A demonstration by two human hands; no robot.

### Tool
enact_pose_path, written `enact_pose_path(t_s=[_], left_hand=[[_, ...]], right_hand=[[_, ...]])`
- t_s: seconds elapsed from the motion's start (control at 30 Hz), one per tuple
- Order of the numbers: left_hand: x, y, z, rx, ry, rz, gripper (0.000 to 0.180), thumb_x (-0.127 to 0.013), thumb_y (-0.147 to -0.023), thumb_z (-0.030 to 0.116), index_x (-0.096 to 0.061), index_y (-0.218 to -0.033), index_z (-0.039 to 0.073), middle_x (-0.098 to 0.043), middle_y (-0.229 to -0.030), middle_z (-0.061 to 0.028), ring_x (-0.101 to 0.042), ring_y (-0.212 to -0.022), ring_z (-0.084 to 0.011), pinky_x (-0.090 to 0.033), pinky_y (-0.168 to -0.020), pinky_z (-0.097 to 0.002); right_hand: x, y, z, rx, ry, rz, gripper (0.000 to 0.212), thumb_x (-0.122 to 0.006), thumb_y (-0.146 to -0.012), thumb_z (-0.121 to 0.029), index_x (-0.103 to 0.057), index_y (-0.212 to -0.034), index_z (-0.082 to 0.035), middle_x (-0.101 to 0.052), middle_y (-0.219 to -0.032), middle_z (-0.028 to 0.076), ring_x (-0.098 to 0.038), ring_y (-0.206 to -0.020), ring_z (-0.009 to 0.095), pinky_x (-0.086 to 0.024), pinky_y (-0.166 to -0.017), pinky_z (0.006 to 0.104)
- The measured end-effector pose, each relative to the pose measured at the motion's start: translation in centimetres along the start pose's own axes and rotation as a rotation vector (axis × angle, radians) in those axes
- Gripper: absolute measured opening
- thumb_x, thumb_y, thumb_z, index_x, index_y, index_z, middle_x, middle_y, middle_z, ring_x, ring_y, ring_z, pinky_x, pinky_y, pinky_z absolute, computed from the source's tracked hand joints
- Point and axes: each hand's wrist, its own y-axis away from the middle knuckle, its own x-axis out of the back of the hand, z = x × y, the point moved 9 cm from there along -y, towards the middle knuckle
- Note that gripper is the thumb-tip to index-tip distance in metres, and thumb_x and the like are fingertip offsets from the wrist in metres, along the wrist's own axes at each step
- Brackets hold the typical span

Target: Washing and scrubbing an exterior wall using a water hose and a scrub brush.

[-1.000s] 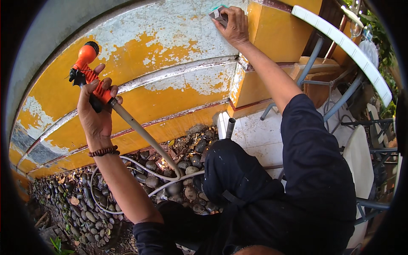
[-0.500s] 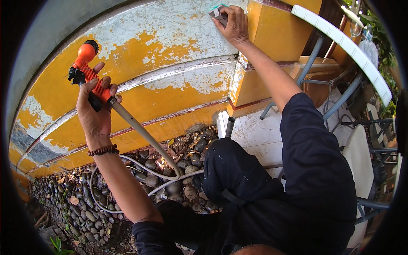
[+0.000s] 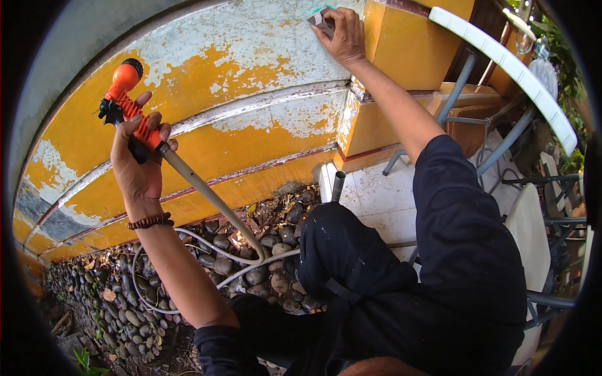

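My left hand (image 3: 138, 160) is closed round the grip of an orange and black hose spray nozzle (image 3: 127, 78), its head pointing up toward the wall. A grey hose (image 3: 210, 194) runs from the nozzle's lower end down to the stones and loops there. High up by the corner, my right hand (image 3: 346, 39) presses a dark, flat scraper-like block (image 3: 321, 20) with a bit of green at its edge against the wall. The wall (image 3: 207, 135) has yellow paint flaked off in patches, with pale grey-white beneath. No water shows at the nozzle.
Rounded stones (image 3: 135, 316) cover the ground below the wall. On the right, a white-edged table (image 3: 508, 62) with grey metal legs stands over white tiles (image 3: 382, 194). A short grey pipe (image 3: 338, 186) rises beside my knee (image 3: 338, 244). A white chair (image 3: 527, 225) is farther right.
Very little differs. My left hand and the nozzle have shifted slightly left, and my right hand with the block has moved a tiny bit left along the wall.
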Motion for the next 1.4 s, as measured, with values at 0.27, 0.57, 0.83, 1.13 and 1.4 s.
enact_pose_path(t_s=[0.27,0.57,0.83,1.13,1.4], left_hand=[[0.07,-0.04,-0.10,0.000,0.012,-0.007,0.053,-0.056,-0.092,0.026,-0.051,-0.140,0.002,-0.053,-0.085,-0.0018,-0.055,-0.074,-0.0160,-0.046,-0.064,-0.0328],[0.04,0.03,0.05,-0.002,-0.002,-0.005,0.053,-0.056,-0.093,0.026,-0.052,-0.140,0.002,-0.054,-0.085,-0.0018,-0.055,-0.074,-0.0158,-0.045,-0.065,-0.0330],[-0.38,-0.02,-0.24,0.021,0.034,-0.041,0.053,-0.056,-0.093,0.026,-0.051,-0.140,0.002,-0.054,-0.085,-0.0017,-0.055,-0.075,-0.0158,-0.045,-0.065,-0.0327],[-0.25,0.05,-0.25,0.018,0.020,-0.029,0.053,-0.056,-0.093,0.026,-0.051,-0.140,0.002,-0.054,-0.085,-0.0017,-0.055,-0.074,-0.0159,-0.044,-0.065,-0.0326],[-0.04,0.00,-0.16,0.010,0.011,-0.014,0.054,-0.056,-0.092,0.026,-0.051,-0.140,0.002,-0.054,-0.085,-0.0017,-0.055,-0.074,-0.0160,-0.044,-0.065,-0.0327]], right_hand=[[-0.16,-0.05,0.12,-0.020,-0.011,-0.009,0.057,-0.084,-0.079,-0.037,-0.049,-0.121,-0.021,-0.052,-0.114,0.008,-0.054,-0.106,0.030,-0.043,-0.085,0.0447],[-0.20,-0.13,0.23,-0.027,-0.020,-0.001,0.057,-0.085,-0.076,-0.036,-0.050,-0.119,-0.023,-0.050,-0.112,0.006,-0.053,-0.105,0.029,-0.042,-0.086,0.0441],[-0.22,-0.04,0.25,-0.029,-0.014,-0.006,0.057,-0.085,-0.076,-0.036,-0.050,-0.118,-0.023,-0.050,-0.111,0.006,-0.053,-0.105,0.028,-0.042,-0.085,0.0442],[-0.13,-0.10,0.19,-0.022,-0.025,-0.001,0.056,-0.085,-0.077,-0.036,-0.050,-0.119,-0.023,-0.050,-0.111,0.006,-0.053,-0.105,0.028,-0.041,-0.086,0.0443],[-0.16,-0.16,0.24,-0.021,-0.030,-0.009,0.056,-0.085,-0.077,-0.036,-0.050,-0.119,-0.023,-0.049,-0.111,0.006,-0.053,-0.105,0.028,-0.042,-0.086,0.0443]])
